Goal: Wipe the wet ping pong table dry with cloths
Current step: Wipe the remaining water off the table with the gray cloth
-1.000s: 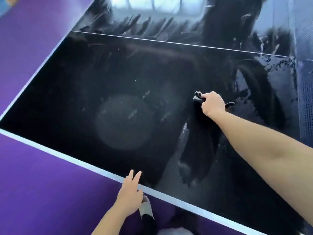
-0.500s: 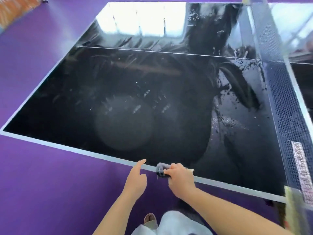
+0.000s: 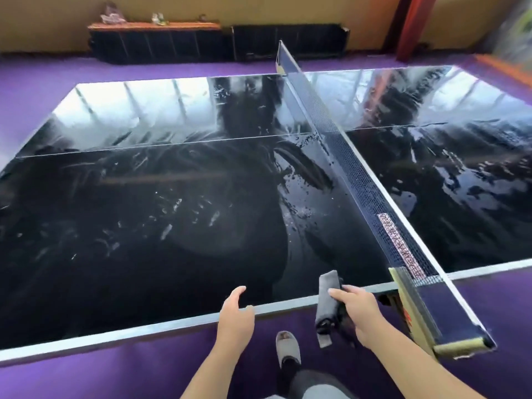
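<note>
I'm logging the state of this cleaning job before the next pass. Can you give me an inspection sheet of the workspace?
Surface: ping pong table black, glossy, with water streaks and droplets, heaviest near the net.
Job's things: one grey cloth, folded, hanging over the near edge.
Clutter: nothing seen on the table.
Hands: right hand grips the cloth; left hand holds nothing, hovering at the near edge.
Cables: nothing seen.
Surroundings: purple floor, low dark shelving along the far wall, a grey slipper.
</note>
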The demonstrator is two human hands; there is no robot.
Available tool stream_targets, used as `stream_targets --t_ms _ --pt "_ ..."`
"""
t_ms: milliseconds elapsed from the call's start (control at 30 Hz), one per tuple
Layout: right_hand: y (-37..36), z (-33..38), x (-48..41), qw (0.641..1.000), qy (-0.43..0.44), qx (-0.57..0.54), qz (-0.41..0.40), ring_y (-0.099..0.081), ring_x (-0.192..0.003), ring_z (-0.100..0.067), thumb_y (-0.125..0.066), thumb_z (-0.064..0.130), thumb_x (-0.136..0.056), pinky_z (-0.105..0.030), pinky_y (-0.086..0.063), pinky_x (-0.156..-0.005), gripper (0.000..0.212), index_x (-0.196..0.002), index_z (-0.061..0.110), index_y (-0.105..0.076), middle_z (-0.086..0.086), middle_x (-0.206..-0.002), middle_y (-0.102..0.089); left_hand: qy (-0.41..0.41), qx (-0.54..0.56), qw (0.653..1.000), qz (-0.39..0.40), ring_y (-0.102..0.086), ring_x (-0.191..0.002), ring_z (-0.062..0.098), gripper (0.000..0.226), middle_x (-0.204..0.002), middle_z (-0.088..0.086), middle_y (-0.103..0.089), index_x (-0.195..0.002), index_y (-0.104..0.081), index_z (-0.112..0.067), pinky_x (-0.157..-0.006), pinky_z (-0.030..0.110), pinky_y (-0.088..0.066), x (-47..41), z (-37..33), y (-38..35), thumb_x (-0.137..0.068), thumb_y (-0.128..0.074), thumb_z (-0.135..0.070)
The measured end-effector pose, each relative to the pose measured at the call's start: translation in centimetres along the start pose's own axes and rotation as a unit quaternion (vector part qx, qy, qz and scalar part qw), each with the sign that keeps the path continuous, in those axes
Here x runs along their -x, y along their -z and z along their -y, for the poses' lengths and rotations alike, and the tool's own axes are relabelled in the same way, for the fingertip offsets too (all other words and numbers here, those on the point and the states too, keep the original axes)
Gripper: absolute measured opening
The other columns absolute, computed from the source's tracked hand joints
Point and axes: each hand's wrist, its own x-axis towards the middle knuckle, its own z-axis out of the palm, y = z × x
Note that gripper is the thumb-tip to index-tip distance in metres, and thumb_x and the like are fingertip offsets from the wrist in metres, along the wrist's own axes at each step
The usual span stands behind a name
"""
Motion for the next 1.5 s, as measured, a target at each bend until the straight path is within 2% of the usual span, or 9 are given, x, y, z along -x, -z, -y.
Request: stream_targets --t_ms 100,267,500,667,767,900,1000,1267,1500 --pt "3.0 4.0 -2.5 0.997 0.042 0.029 -0.06 -0.064 -0.082 -0.026 -0.072 0.0 -0.086 -0.043 -0.055 -0.083 0.021 -0.101 -0.013 -0.065 -0.014 -0.087 -0.069 -0.024 -0.033 0.999 0.022 -0.048 -0.131 0.019 0.052 -0.153 -0.002 -0.044 -0.146 -0.046 -0.024 -0.109 0.038 -0.042 -1.7 -1.8 -1.9 -0.097 -0.045 -0.006" --pt "5.6 8.1 -7.6 0.924 0.128 0.313 -0.18 -0.061 -0.098 -0.029 -0.072 0.016 -0.089 -0.036 -0.045 -0.085 0.028 -0.114 0.004 -0.067 -0.006 -0.099 -0.062 -0.054 -0.085 0.994 0.038 -0.04 -0.142 0.014 0.049 -0.151 -0.007 -0.046 -0.148 -0.046 -0.021 -0.118 0.032 -0.032 -5.8 -4.4 -5.1 -0.1 -0.05 -0.011" --pt "2.0 13.1 -20.0 0.876 0.222 0.398 -0.158 -0.06 -0.108 -0.029 -0.065 0.017 -0.094 -0.038 -0.047 -0.081 0.03 -0.123 0.014 -0.067 -0.005 -0.116 -0.061 -0.018 -0.185 0.982 -0.025 -0.03 -0.148 0.021 0.056 -0.157 0.001 -0.04 -0.151 -0.041 -0.021 -0.119 0.041 -0.03 -17.4 -9.3 -5.2 -0.099 -0.058 -0.028" --pt "-4.0 22.6 -31.1 0.839 0.311 0.436 -0.094 -0.056 -0.11 -0.03 -0.061 0.01 -0.094 -0.041 -0.048 -0.085 0.03 -0.124 0.009 -0.065 -0.008 -0.119 -0.06 0.068 -0.271 0.96 -0.025 -0.007 -0.155 0.025 0.067 -0.169 -0.001 -0.012 -0.158 -0.02 -0.036 -0.121 0.047 -0.023 -25.7 -13.9 -5.6 -0.1 -0.048 -0.052" --pt "-8.4 28.9 -38.9 0.779 0.365 0.502 -0.085 -0.054 -0.109 -0.034 -0.056 0.009 -0.094 -0.041 -0.045 -0.084 0.029 -0.121 0.007 -0.064 -0.012 -0.12 -0.058 0.131 -0.309 0.942 -0.011 0.009 -0.155 0.025 0.079 -0.168 -0.007 0.013 -0.156 0.002 -0.048 -0.122 0.055 -0.008 -29.5 -14.8 -5.7 -0.094 -0.041 -0.069" --pt "-14.9 35.8 -47.8 0.697 0.4 0.587 -0.096 -0.05 -0.113 -0.036 -0.051 0.007 -0.093 -0.045 -0.041 -0.089 0.035 -0.124 0.012 -0.065 -0.013 -0.123 -0.056 0.2 -0.331 0.921 0.045 0.04 -0.144 0.032 0.112 -0.149 -0.005 0.054 -0.135 0.044 -0.053 -0.115 0.069 0.006 -31.7 -13.4 -6.4 -0.074 -0.042 -0.091" --pt "-20.1 39.5 -52.6 0.668 0.422 0.606 -0.095 -0.049 -0.115 -0.038 -0.05 0.009 -0.093 -0.046 -0.04 -0.092 0.035 -0.124 0.013 -0.064 -0.016 -0.125 -0.055 0.226 -0.352 0.906 0.062 0.051 -0.135 0.036 0.123 -0.129 -0.001 0.069 -0.123 0.056 -0.048 -0.112 0.072 0.011 -32.4 -12.9 -7.2 -0.066 -0.042 -0.096" --pt "-29.3 38.4 -56.6 0.763 0.365 0.534 0.023 -0.048 -0.128 -0.026 -0.051 0.011 -0.087 -0.039 -0.041 -0.106 0.049 -0.13 0.029 -0.065 -0.002 -0.133 -0.055 0.247 -0.364 0.894 0.088 0.054 -0.131 0.038 0.124 -0.127 0.0 0.071 -0.12 0.059 -0.047 -0.111 0.073 0.012 -32.9 -12.7 -7.0 -0.067 -0.041 -0.095" --pt "-27.2 33.7 -50.1 0.718 0.357 0.551 0.23 -0.053 -0.12 -0.016 -0.058 0.007 -0.083 -0.032 -0.042 -0.1 0.049 -0.114 0.041 -0.072 0.018 -0.115 -0.057 0.239 -0.34 0.905 0.097 0.054 -0.131 0.037 0.122 -0.124 -0.002 0.071 -0.123 0.056 -0.049 -0.109 0.073 0.016 -33.0 -13.1 -6.9 -0.069 -0.044 -0.093"
